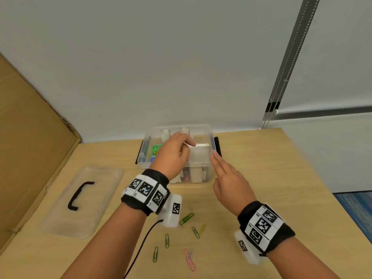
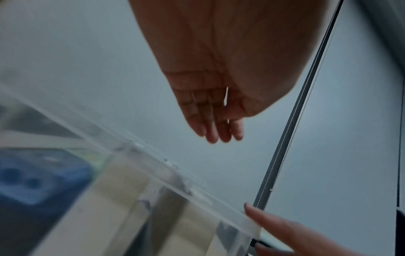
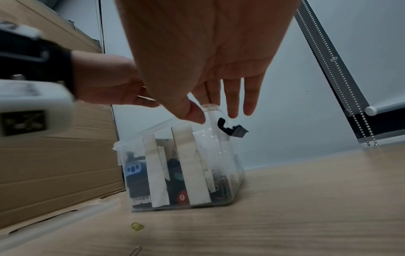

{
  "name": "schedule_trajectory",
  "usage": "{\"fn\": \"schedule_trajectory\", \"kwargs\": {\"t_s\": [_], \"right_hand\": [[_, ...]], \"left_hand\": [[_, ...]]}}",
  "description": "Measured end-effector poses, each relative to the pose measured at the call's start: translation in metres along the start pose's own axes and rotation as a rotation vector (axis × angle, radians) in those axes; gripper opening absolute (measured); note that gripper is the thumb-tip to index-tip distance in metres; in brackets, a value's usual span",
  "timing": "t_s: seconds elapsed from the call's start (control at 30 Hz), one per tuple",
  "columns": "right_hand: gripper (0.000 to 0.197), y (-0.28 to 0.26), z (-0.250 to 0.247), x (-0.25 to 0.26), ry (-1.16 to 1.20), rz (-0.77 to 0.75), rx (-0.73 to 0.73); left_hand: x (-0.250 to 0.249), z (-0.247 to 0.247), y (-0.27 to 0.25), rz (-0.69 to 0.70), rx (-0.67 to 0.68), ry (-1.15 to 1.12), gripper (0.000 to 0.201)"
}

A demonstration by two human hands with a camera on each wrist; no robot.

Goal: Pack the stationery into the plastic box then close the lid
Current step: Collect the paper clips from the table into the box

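The clear plastic box (image 1: 201,165) stands open at the back of the table, with an eraser, a blue item (image 3: 133,170) and white pieces inside. My left hand (image 1: 177,153) hovers over the box's opening; the left wrist view shows its fingers (image 2: 215,133) nearly straight and holding nothing. My right hand (image 1: 219,168) is flat, and its straight fingertips touch the box's right rim (image 3: 210,108) beside the black latch (image 3: 230,129). The clear lid (image 1: 80,200) with a black handle lies flat left of the box. Several coloured paper clips (image 1: 186,218) lie loose on the table in front.
A large cardboard sheet (image 1: 30,148) leans along the table's left side. A wall and a blind cord (image 1: 269,109) stand behind the box. The wooden table (image 1: 271,168) stretches bare to the right, ending at an edge over blue floor.
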State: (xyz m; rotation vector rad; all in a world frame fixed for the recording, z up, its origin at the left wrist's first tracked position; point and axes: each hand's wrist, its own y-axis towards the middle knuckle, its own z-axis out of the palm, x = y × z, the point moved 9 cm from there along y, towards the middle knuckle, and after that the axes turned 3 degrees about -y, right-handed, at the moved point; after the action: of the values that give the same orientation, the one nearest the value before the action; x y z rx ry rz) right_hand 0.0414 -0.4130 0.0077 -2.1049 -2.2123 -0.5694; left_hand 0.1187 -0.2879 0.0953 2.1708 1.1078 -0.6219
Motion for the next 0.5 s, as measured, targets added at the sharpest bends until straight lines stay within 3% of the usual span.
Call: {"fn": "schedule_trajectory", "kwargs": {"t_s": [0.13,0.2,0.27,0.37,0.43,0.5], "right_hand": [[0.066,-0.009,-0.006,0.006,-0.004,0.006,-0.056],[0.054,-0.019,-0.016,0.017,0.022,-0.008,-0.168],[0.037,-0.028,-0.014,0.031,0.045,-0.044,-0.170],[0.036,-0.033,0.034,0.049,0.075,-0.077,0.186],[0.049,-0.036,0.070,0.052,0.042,-0.042,0.437],[0.054,-0.035,0.093,0.053,-0.008,0.005,0.564]], "left_hand": [[0.024,-0.017,-0.060,0.032,-0.058,0.004,0.021],[0.051,-0.003,-0.084,-0.021,0.028,0.072,0.022],[0.080,0.021,-0.102,-0.106,0.192,0.168,0.025],[0.107,0.057,-0.110,-0.137,0.401,0.282,0.041],[0.114,0.070,-0.104,-0.121,0.441,0.348,0.047],[0.119,0.079,-0.096,-0.112,0.469,0.423,0.044]]}}
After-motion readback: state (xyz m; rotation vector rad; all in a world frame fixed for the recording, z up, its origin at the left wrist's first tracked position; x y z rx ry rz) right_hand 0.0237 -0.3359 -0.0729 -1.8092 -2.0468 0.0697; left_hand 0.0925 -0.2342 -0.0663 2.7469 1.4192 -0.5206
